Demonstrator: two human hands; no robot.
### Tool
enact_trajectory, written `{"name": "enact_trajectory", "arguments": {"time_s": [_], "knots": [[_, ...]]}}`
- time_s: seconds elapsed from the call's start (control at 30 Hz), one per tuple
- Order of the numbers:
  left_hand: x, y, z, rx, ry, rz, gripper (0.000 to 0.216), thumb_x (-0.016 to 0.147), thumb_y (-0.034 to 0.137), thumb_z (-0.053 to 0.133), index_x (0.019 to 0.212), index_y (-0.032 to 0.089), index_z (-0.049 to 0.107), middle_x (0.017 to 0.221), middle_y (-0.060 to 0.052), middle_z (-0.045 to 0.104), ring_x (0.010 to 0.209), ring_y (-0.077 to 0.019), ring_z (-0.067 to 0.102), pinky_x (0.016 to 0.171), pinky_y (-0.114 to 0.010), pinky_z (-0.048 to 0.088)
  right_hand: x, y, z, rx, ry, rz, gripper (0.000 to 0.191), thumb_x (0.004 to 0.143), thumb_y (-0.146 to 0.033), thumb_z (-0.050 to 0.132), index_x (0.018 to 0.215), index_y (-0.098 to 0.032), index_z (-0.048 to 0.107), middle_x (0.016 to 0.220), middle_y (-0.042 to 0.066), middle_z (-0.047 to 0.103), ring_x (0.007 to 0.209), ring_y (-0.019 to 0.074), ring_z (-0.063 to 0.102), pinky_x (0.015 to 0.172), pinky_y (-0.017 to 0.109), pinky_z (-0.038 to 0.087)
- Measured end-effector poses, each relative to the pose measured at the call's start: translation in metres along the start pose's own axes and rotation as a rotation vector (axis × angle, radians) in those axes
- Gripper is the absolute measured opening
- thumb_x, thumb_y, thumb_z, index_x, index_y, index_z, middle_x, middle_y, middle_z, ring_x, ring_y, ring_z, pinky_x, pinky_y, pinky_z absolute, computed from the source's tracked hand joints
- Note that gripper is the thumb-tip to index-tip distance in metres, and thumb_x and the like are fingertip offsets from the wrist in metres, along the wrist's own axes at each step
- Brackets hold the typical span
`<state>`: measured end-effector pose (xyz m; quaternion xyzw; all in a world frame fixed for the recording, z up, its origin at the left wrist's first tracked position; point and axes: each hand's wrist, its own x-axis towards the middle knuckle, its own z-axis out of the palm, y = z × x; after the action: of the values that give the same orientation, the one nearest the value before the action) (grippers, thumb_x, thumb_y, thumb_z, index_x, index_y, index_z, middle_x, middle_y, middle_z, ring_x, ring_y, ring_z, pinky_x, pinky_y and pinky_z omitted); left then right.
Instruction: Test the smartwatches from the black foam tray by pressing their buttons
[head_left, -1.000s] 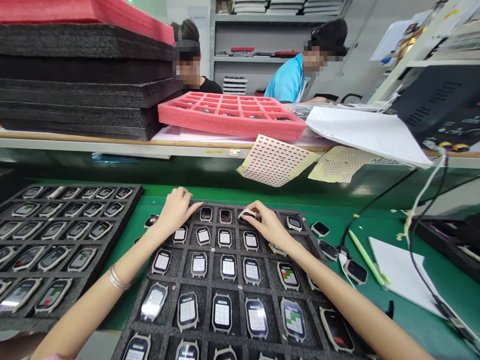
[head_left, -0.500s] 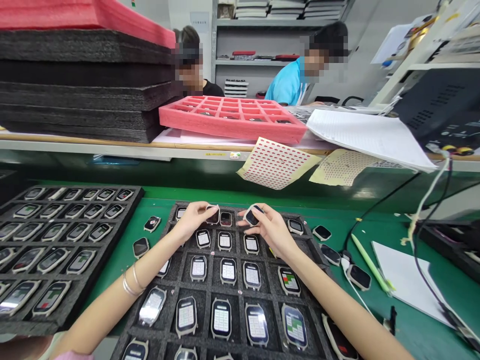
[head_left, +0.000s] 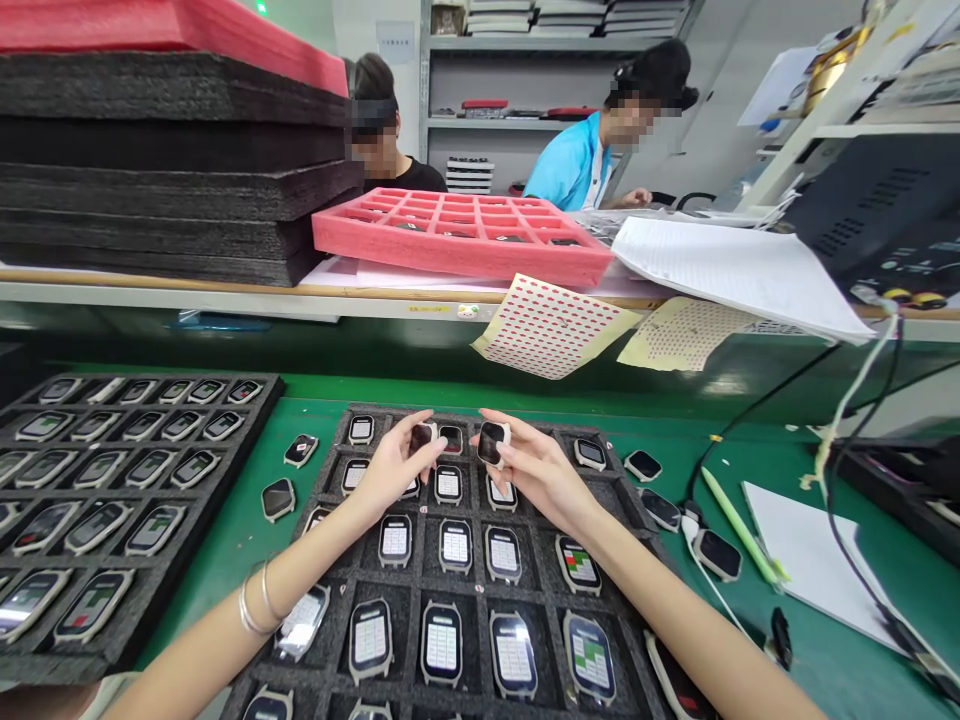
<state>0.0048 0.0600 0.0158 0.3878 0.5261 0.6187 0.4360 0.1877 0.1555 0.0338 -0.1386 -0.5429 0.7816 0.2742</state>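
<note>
My left hand (head_left: pixel 395 473) pinches a small smartwatch body (head_left: pixel 422 437) with a dark screen at its fingertips. My right hand (head_left: pixel 538 472) holds a similar smartwatch body (head_left: pixel 491 443), its dark screen tilted up. Both hands hover above the back rows of a black foam tray (head_left: pixel 469 503). Its cells hold several rectangular watches with pale patterned screens. My hands hide part of the back rows. Metal bangles (head_left: pixel 253 606) circle my left wrist.
A second black foam tray (head_left: pixel 255 425) of watches lies left on the green mat (head_left: pixel 240 530). Loose watches (head_left: pixel 716 555) lie right, near a green pen (head_left: pixel 739 525), white paper (head_left: pixel 810 550) and cables (head_left: pixel 847 440). Beyond stand a pink foam tray (head_left: pixel 461 235), black foam stacks (head_left: pixel 165 170) and two seated people (head_left: pixel 577 165).
Each hand has lifted a watch from the tray's back row. The two watches are now held up close together, and my left arm has swung further right.
</note>
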Motion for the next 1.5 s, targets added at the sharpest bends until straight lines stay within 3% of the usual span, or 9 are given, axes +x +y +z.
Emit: {"name": "enact_trajectory", "arguments": {"time_s": [0.13,0.33,0.53,0.7,1.17,1.5], "knots": [[0.001,-0.006,-0.005,0.13,0.006,0.063,0.047,0.074,0.028,0.065,0.117,0.014,0.052,0.072,0.002,0.054,0.056,-0.0118,0.05,0.055,-0.025,0.042,-0.003,-0.001,-0.002,0.016,-0.103,0.037,0.044,0.084,-0.024,0.067,0.125,-0.02,0.055,0.102,0.012,0.064,0.056,0.0114,0.056,0.046,0.021,0.046],[0.0,-0.01,-0.009,0.292,0.022,0.171,0.043,0.077,0.022,0.06,0.119,0.016,0.051,0.102,-0.005,0.059,0.093,-0.0189,0.056,0.086,-0.031,0.042,-0.004,0.0,-0.001,0.029,-0.15,0.094,0.045,0.084,-0.025,0.066,0.127,-0.018,0.054,0.104,0.014,0.063,0.054,0.0113,0.056,0.042,0.019,0.044],[-0.006,-0.008,-0.005,0.404,0.0,0.232,0.048,0.081,0.023,0.056,0.127,0.018,0.044,0.106,-0.007,0.06,0.096,-0.0204,0.057,0.089,-0.034,0.043,-0.003,0.002,-0.002,0.05,-0.144,0.101,0.043,0.086,-0.026,0.064,0.127,-0.018,0.053,0.106,0.015,0.063,0.055,0.0116,0.057,0.045,0.021,0.044],[-0.01,-0.001,-0.005,0.486,-0.05,0.28,0.042,0.079,0.015,0.052,0.12,0.018,0.048,0.116,-0.007,0.058,0.109,-0.0212,0.053,0.097,-0.034,0.038,-0.003,0.002,-0.003,0.005,-0.092,0.104,0.042,0.083,-0.025,0.067,0.124,-0.018,0.057,0.1,0.012,0.065,0.05,0.0097,0.055,0.045,0.021,0.044],[-0.012,0.003,-0.006,0.52,-0.063,0.286,0.041,0.081,0.018,0.051,0.122,0.019,0.045,0.123,-0.009,0.056,0.114,-0.0226,0.051,0.099,-0.035,0.036,-0.004,0.0,0.002,-0.139,-0.03,0.092,0.046,0.08,-0.027,0.07,0.123,-0.019,0.058,0.096,0.009,0.064,0.053,0.0111,0.056,0.046,0.022,0.046],[-0.009,0.003,-0.01,0.489,-0.015,0.245,0.038,0.083,0.021,0.049,0.12,0.018,0.045,0.114,-0.008,0.057,0.105,-0.0215,0.054,0.091,-0.033,0.039,-0.004,-0.001,0.002,-0.173,-0.029,0.085,0.045,0.08,-0.027,0.069,0.123,-0.017,0.058,0.093,0.008,0.064,0.053,0.0112,0.057,0.047,0.024,0.048]]}}
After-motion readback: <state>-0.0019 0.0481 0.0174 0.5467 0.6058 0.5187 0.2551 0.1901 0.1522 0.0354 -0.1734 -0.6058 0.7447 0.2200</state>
